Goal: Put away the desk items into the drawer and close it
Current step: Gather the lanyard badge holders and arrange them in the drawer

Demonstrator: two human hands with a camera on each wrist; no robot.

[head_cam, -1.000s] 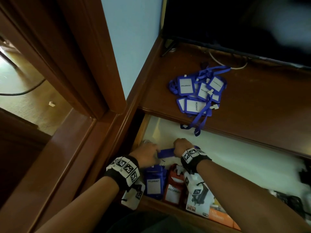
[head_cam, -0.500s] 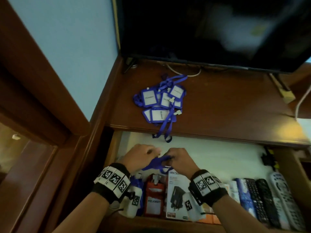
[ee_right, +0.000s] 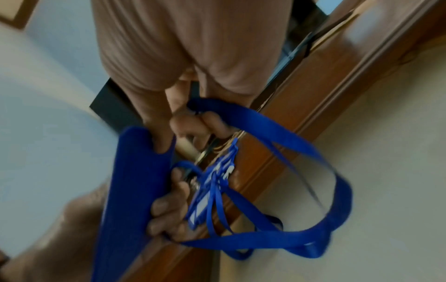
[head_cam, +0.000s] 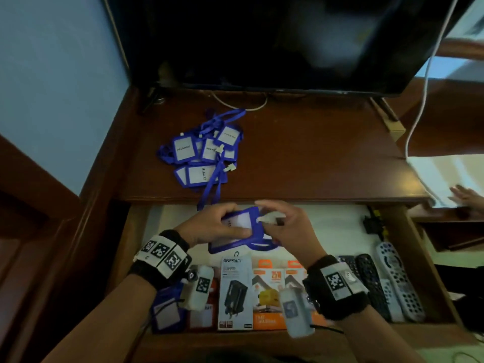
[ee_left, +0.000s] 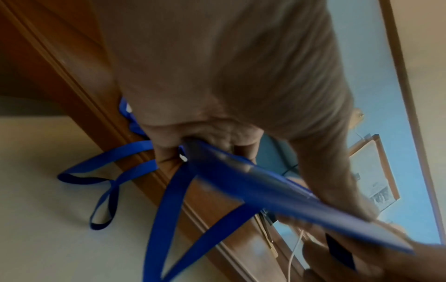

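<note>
Over the open drawer (head_cam: 408,247), just below the front edge of the desk (head_cam: 301,158), I hold one blue badge holder (head_cam: 242,222) between my two hands. My left hand (head_cam: 209,227) grips its left side, thumb on top and fingers curled underneath; in the left wrist view the holder (ee_left: 277,192) shows edge-on, clamped in my fingers. My right hand (head_cam: 286,226) pinches the white clip end at the holder's right side, and its fingers are also curled round the blue lanyard (ee_right: 277,133), which loops down loosely below the hands toward the pale drawer floor.

On the desk, toward its left edge, lies a pile of blue badge holders (head_cam: 201,155) marked PELAWAT, with straps tangled among them; one strap (head_cam: 209,189) hangs over the front edge into the drawer. Behind the pile a dark screen (head_cam: 262,40) stands along the back edge of the desk, a white cable (head_cam: 235,104) running under it.

In the drawer, along its front wall from the left corner: a blue badge holder (head_cam: 166,313) partly under my left wrist, a red one (head_cam: 201,315) beside it, a white-and-grey charger box (head_cam: 235,292), then orange boxes (head_cam: 269,292) touching it. Toward the right wall several remote controls (head_cam: 392,281) lie side by side. Near the back right corner sits a small black item (head_cam: 372,224), too dim to identify.

Past the desk's right edge, another person's hand (head_cam: 466,196) rests on a lower surface.
</note>
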